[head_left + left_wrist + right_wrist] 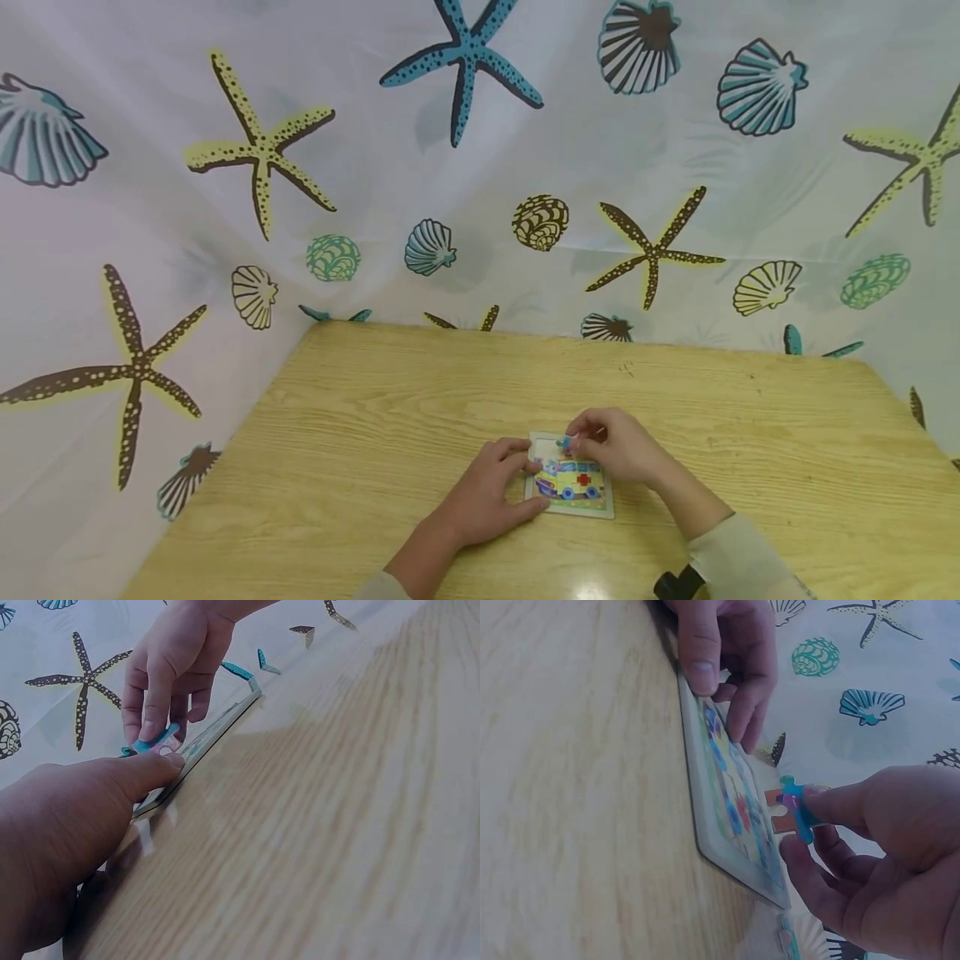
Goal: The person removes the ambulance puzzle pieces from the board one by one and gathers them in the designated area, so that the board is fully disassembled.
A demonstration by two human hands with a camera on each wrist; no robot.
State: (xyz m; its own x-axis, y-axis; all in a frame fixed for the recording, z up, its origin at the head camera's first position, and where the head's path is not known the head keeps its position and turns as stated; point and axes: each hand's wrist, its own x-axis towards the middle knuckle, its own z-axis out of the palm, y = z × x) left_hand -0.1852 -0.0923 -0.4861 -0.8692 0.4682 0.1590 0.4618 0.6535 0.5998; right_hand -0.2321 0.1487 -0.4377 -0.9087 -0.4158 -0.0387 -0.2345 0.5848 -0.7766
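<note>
A jigsaw board [609, 505] with a pale frame lies flat on the table, its picture showing a yellow ambulance with a red cross. My left hand [491, 498] rests at the board's left side, thumb [703, 675] on the frame's edge and fingers spread toward the upper left corner. Between thumb and fingers, my right hand [622, 446] pinches a puzzle piece [804, 810], blue and orange with a purple patch. In the right wrist view the piece is tilted up above the board's upper part. A pale unfilled area shows at the board's upper left.
The wooden table [360, 417] extends around the board on all sides. White cloth [480, 192] printed with starfish and shells hangs behind it and at both sides. A black object [678, 583] sits by my right sleeve.
</note>
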